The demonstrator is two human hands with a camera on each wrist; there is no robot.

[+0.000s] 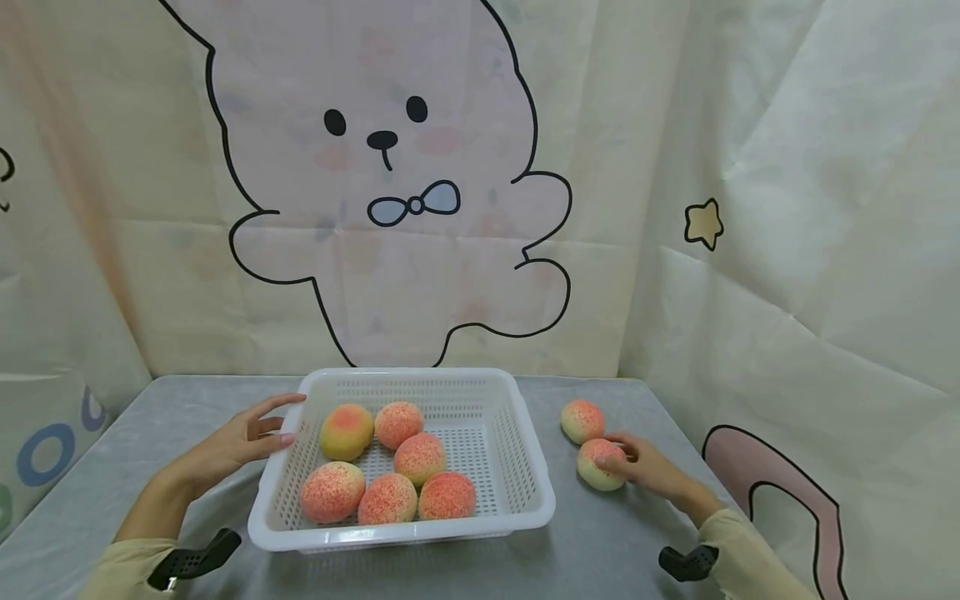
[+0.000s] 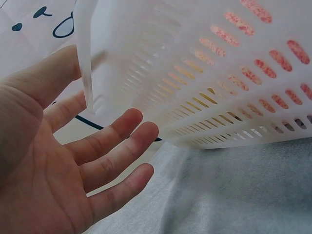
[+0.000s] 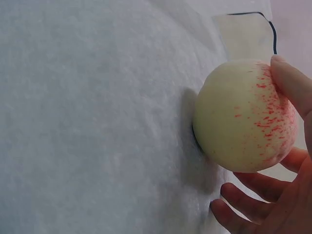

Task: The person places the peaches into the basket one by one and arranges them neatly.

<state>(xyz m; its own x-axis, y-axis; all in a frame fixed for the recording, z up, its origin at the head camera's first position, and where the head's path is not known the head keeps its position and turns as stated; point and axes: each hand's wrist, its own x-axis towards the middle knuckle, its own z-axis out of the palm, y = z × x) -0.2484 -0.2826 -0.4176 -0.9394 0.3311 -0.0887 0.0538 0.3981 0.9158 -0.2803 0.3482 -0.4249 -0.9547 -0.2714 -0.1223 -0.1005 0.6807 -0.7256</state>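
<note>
A white slotted plastic basket [image 1: 529, 467] stands on the table, holding several round peaches, among them a more yellow one [image 1: 347, 432]. At its left rim is my left hand [image 1: 238, 439], thumb and forefinger touching the edge and the other fingers loosely spread beside the slotted wall [image 2: 195, 105]. Right of the basket my right hand [image 1: 651, 471] holds a pale peach with red speckles [image 1: 597, 465]. Its thumb [image 3: 294, 83] lies on one side of the fruit, and the fingers [image 3: 253, 202] reach round the other. Just behind, another peach [image 1: 582, 421] lies close to the held one.
A grey cloth [image 1: 217, 396] covers the table. Behind it hangs a cream curtain [image 1: 600, 292] printed with a large cartoon animal, and more printed curtain [image 1: 825, 250] runs along the right side. Each wrist wears a black strap [image 1: 197, 562].
</note>
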